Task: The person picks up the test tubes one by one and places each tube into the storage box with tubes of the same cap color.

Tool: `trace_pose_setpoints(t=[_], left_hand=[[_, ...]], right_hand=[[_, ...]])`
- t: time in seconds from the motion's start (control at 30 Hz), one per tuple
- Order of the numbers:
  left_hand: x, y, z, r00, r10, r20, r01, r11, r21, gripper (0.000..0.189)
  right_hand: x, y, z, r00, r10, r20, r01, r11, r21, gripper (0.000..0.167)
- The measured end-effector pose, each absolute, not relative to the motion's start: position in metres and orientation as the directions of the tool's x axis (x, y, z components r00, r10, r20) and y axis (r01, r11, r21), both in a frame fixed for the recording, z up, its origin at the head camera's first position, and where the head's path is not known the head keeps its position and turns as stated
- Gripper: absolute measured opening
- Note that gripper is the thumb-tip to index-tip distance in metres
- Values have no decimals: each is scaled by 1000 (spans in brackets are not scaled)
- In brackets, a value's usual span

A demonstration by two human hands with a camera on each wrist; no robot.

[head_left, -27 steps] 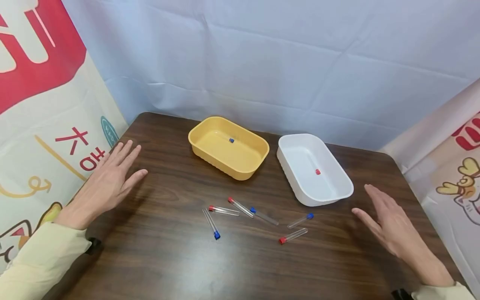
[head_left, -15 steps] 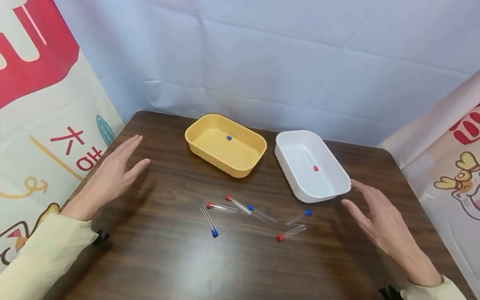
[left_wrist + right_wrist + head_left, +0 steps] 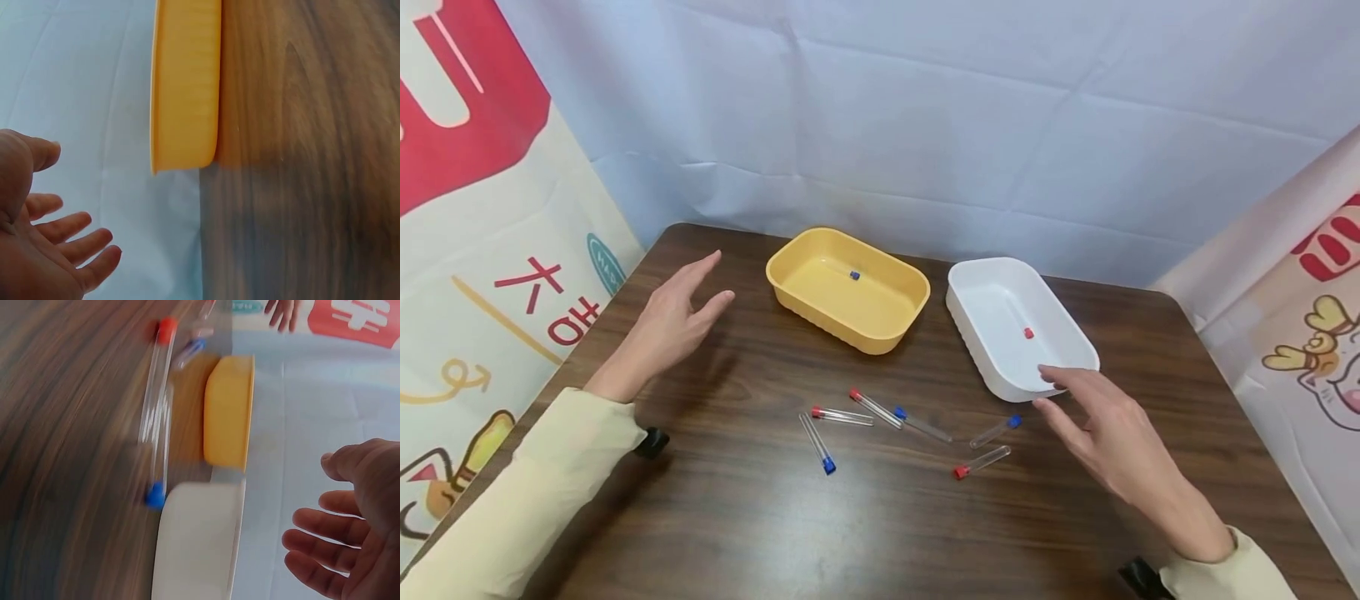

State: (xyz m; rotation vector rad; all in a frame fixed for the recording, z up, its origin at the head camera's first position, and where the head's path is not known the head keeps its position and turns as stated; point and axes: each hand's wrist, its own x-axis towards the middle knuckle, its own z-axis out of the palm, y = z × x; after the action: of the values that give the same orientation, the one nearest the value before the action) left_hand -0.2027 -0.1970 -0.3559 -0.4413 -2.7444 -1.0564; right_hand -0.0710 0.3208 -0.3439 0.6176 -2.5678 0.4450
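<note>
My left hand (image 3: 673,321) hovers over the table's left side, fingers extended, left of a yellow tray (image 3: 887,343). My right hand (image 3: 1112,437) is held above the near right corner of a white tray (image 3: 977,354), its fingers relaxed. Neither hand holds anything. On the table lie several clear capped test tubes. Closest to the right hand are a blue-capped test tube (image 3: 996,431) and a red-capped test tube (image 3: 982,462). Inside the yellow tray is a tube with a blue cap (image 3: 854,275); a red cap (image 3: 1028,333) shows in the white one.
Farther left are a red-capped test tube (image 3: 877,409), another red-capped test tube (image 3: 850,417), and blue-capped test tubes either side. A pale cloth (image 3: 880,108) hangs behind the brown wooden table (image 3: 737,517). Printed sheets hang at both sides.
Both hands have moved inward: the left one rightward toward the yellow tray, the right one leftward to over the white tray's corner. The tubes and trays stay in place.
</note>
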Motion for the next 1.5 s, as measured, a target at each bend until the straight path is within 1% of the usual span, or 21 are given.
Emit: trace_pose_setpoints(t=[0.27,0.47,0.73,0.93,1.03,1.27,1.5], left_hand=[[-219,-185,-359,-953,202,225,302,682,666,66],[-235,-178,-363,-960,196,198,279,660,697,64],[-253,-168,-367,-967,196,161,247,594,765,65],[-265,-163,-373,-972,202,123,220,580,785,65],[-271,-159,-375,-972,212,102,209,582,786,66],[-284,-152,-381,-972,230,50,178,581,794,68],[-292,-150,-386,-965,260,28,180,582,793,70]], right_hand=[[-77,292,-345,-785,-403,470,-554,797,-242,47],[-81,278,-353,-783,-440,439,-577,777,-251,42],[-86,259,-362,-786,-492,375,-596,764,-248,40],[-90,247,-370,-778,-526,345,-615,749,-247,38],[-91,243,-376,-782,-530,329,-613,751,-245,37],[-95,234,-383,-811,-526,255,-581,772,-258,38],[-98,230,-386,-831,-524,185,-556,792,-253,42]])
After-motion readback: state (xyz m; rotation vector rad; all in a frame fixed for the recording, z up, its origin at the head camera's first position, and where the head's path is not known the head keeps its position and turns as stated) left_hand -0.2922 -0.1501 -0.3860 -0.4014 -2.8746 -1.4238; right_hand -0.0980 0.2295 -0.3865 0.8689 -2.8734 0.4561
